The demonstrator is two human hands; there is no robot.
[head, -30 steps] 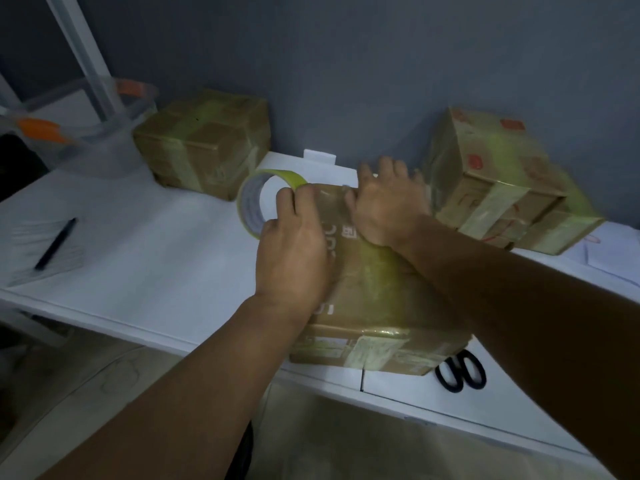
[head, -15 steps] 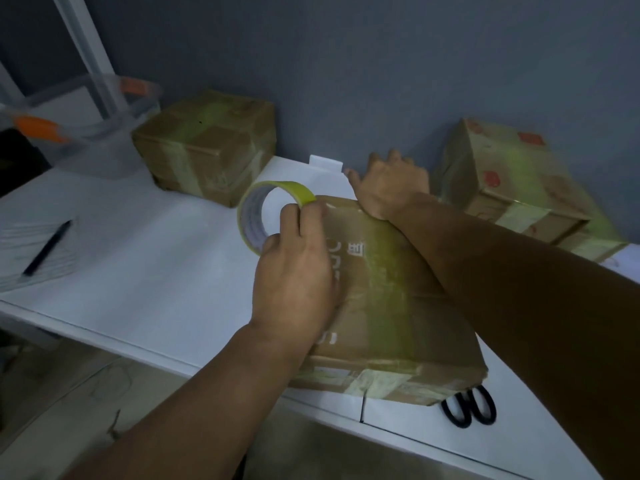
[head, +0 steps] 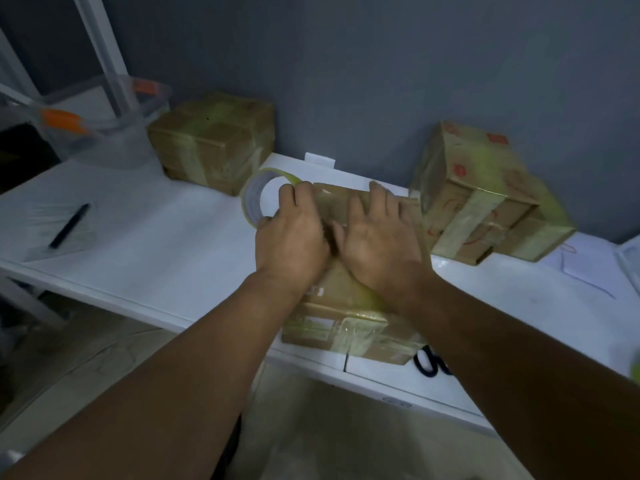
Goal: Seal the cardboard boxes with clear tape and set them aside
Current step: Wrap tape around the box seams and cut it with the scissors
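Head view shows a long white tabletop [head: 156, 258] against a grey wall, and at its near edge the brown cardboard box under work [head: 349, 306], its long axis running away from the person toward the wall. Two already taped brown cardboard boxes [head: 214, 143] [head: 485, 192] stand well apart at the back left and back right. On top of the middle box, the right hand [head: 377, 240] lies flat with straight fingers, pressing the tape down. Just beside it, the left hand [head: 291, 237] grips the yellowish roll of clear tape [head: 258, 199], which stands on edge at the box's far left corner. A judgement: the strip runs from the roll along the lid, so the next pull goes leftward or over the far edge, with the left hand leading. Black scissor handles [head: 427, 363] peek out just right of the box's near corner.
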